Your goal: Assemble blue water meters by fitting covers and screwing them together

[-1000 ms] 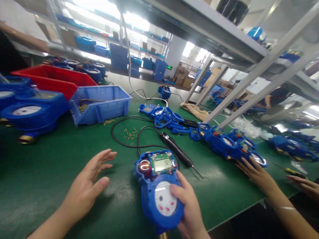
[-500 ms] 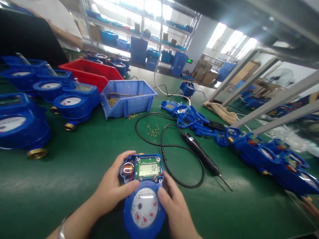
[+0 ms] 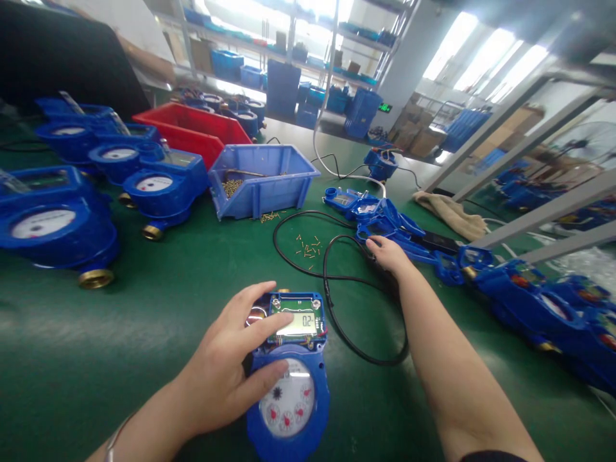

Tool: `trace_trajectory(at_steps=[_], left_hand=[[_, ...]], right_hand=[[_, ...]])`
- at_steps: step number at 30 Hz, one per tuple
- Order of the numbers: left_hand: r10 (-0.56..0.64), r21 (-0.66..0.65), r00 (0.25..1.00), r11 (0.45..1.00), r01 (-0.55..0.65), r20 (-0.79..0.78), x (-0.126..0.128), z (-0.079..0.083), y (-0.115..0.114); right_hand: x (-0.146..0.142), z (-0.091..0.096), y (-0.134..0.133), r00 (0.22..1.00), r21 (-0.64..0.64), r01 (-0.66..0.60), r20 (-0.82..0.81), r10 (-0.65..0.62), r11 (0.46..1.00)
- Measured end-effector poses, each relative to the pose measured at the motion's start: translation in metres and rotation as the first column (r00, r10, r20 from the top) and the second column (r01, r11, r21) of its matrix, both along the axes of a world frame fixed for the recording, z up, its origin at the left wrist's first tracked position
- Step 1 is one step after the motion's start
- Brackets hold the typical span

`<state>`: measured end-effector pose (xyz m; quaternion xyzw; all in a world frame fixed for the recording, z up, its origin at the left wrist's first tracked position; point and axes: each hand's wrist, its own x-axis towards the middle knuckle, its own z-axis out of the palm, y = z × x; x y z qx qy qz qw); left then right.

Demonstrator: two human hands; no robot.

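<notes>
A blue water meter (image 3: 320, 391) lies face up in front of me, its upper housing uncovered. Its display (image 3: 303, 323) reads 0.2 above a round dial with red pointers. My left hand (image 3: 235, 353) holds the meter from the left, with the thumb over the dial and a finger across the display. Farther right, my right hand (image 3: 389, 255) closes around the cord end of a black electric screwdriver (image 3: 386, 279). My forearm hides most of the tool. Several blue covers (image 3: 380, 221) lie just beyond those fingers.
Loose brass screws (image 3: 308, 249) lie on the green table beside the looped black cord (image 3: 332, 308). A blue bin (image 3: 264, 192) with screws and a red bin (image 3: 192, 128) stand behind. More meters (image 3: 52, 224) line the left and right sides. A person's arm (image 3: 147, 61) shows at back left.
My right hand has left the meter and moved forward and right to the screwdriver. My left hand has shifted, bringing a finger over the display. The view has turned slightly left.
</notes>
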<state>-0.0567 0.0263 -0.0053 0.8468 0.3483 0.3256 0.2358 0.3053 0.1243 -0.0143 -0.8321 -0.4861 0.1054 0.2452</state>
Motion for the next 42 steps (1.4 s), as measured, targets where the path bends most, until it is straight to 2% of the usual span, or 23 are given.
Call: trace_trajectory(at_steps=[3, 5, 10, 13, 16, 21, 24, 27, 29, 35, 39, 42], left_hand=[[0.001, 0.060, 0.986, 0.998, 0.009, -0.168, 0.004, 0.010, 0.002], [0.023, 0.130, 0.963, 0.991, 0.012, -0.268, 0.007, 0.016, 0.003], [0.077, 0.227, 0.928, 0.974, 0.008, -0.364, 0.015, 0.026, 0.005], [0.086, 0.238, 0.932, 0.971, 0.000, -0.351, 0.017, 0.025, 0.004], [0.105, 0.240, 0.937, 0.970, -0.023, -0.333, 0.017, 0.022, 0.003], [0.112, 0.236, 0.954, 0.971, -0.045, -0.277, 0.014, 0.023, 0.002], [0.190, 0.236, 0.979, 0.957, -0.168, -0.077, 0.017, 0.037, -0.005], [0.334, 0.207, 0.937, 0.915, -0.348, 0.100, 0.030, 0.055, -0.012], [0.383, 0.196, 0.913, 0.893, -0.405, 0.138, 0.044, 0.066, -0.012], [0.407, 0.114, 0.906, 0.901, -0.420, 0.119, 0.081, 0.084, -0.006], [0.467, -0.020, 0.881, 0.884, -0.467, 0.080, 0.088, 0.092, -0.003], [0.452, -0.170, 0.885, 0.886, -0.431, 0.109, 0.087, 0.094, -0.003]], right_hand=[[0.001, -0.004, 0.005, 0.998, -0.076, 0.057, 0.014, -0.056, 0.995], [0.002, -0.004, 0.005, 0.993, -0.054, 0.120, 0.030, -0.118, 0.991], [0.004, 0.001, -0.003, 0.967, 0.133, 0.255, -0.013, -0.256, 0.958], [0.002, 0.005, -0.013, 0.959, 0.273, 0.283, -0.112, -0.262, 0.920], [-0.009, 0.015, -0.029, 0.960, 0.421, 0.249, -0.228, -0.164, 0.872], [-0.050, 0.043, -0.064, 0.933, 0.609, 0.124, -0.340, 0.117, 0.783], [-0.077, 0.060, -0.085, 0.883, 0.691, 0.078, -0.383, 0.273, 0.719], [-0.101, 0.073, -0.104, 0.833, 0.753, 0.037, -0.386, 0.396, 0.657], [-0.114, 0.078, -0.116, 0.838, 0.765, 0.016, -0.362, 0.409, 0.644], [-0.133, 0.083, -0.141, 0.909, 0.767, -0.085, -0.201, 0.365, 0.636], [-0.139, 0.083, -0.148, 0.920, 0.789, -0.156, -0.102, 0.378, 0.595], [-0.141, 0.084, -0.150, 0.924, 0.805, -0.184, -0.055, 0.380, 0.564]])
